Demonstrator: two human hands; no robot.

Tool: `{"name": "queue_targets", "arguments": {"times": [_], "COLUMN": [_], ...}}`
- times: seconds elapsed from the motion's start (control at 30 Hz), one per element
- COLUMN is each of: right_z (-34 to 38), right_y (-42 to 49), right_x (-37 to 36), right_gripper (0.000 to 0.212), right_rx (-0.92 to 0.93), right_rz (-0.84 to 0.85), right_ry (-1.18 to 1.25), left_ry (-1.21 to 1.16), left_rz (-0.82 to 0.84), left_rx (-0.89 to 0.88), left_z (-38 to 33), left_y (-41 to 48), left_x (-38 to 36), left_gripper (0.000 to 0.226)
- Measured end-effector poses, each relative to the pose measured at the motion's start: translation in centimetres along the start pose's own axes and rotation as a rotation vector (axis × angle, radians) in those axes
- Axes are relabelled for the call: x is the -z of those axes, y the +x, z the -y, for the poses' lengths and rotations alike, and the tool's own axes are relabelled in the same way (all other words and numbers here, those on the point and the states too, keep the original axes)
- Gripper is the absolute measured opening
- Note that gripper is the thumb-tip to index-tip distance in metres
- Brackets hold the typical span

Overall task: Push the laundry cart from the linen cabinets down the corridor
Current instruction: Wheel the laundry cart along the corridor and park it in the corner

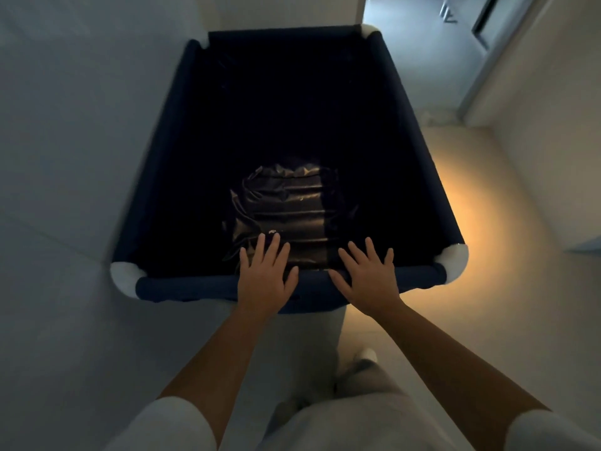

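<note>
Head cam has the laundry cart mid-frame, both hands flat on its near rim, left hand and right hand with fingers apart, not gripping, so I'd guess pushing's underway, doorway upper right ahead.

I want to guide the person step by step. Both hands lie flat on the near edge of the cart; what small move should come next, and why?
Probably press forward with both palms, steering slightly right. The left hand and right hand rest open on the cart's near rim, fingers spread, not wrapped around it. The cart's left side runs close along the wall, while the open floor lies ahead to the right.
</note>
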State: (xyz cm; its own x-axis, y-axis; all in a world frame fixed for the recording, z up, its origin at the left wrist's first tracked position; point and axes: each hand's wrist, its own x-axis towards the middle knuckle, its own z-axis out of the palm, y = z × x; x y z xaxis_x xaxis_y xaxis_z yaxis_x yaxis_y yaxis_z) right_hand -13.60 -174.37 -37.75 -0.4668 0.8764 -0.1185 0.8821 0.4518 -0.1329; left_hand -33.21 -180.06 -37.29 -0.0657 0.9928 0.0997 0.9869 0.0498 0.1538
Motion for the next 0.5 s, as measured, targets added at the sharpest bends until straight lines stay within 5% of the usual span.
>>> {"name": "queue_targets", "arguments": {"times": [0.5], "right_z": [-0.8], "right_y": [5.2], "right_x": [0.9], "right_gripper": [0.061], "right_rx": [0.026], "right_rz": [-0.065], "right_ry": [-0.02], "left_ry": [0.031], "left_rz": [0.105], "left_rx": [0.035], "left_z": [1.5], "left_y": [5.0], "left_x": [-1.1], "left_gripper": [0.053]}}
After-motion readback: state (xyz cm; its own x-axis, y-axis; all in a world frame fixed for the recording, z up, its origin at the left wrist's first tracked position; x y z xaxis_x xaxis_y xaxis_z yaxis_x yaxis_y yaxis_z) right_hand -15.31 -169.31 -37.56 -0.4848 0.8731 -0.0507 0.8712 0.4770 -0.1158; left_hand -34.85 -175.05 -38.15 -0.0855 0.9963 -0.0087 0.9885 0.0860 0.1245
